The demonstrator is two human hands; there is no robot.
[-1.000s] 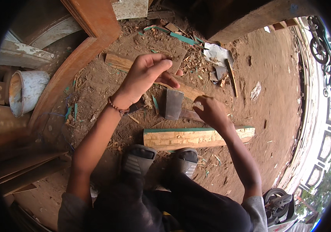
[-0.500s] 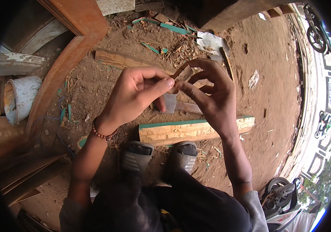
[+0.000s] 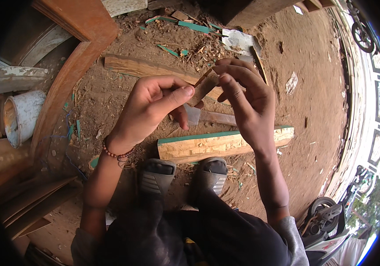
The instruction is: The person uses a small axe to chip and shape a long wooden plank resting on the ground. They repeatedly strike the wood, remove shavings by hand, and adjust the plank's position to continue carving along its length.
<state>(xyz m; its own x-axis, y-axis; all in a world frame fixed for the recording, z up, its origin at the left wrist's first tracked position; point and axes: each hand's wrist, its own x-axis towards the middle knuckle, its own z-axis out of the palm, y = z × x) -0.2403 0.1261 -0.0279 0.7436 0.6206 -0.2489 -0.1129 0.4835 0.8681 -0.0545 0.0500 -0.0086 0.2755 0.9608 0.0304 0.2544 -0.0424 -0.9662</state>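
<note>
One small brown sheet between left hand and right hand

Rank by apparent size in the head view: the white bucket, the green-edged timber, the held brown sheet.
Largest to smallest:
1. Green-edged timber
2. White bucket
3. Brown sheet, though held nearer the camera
</note>
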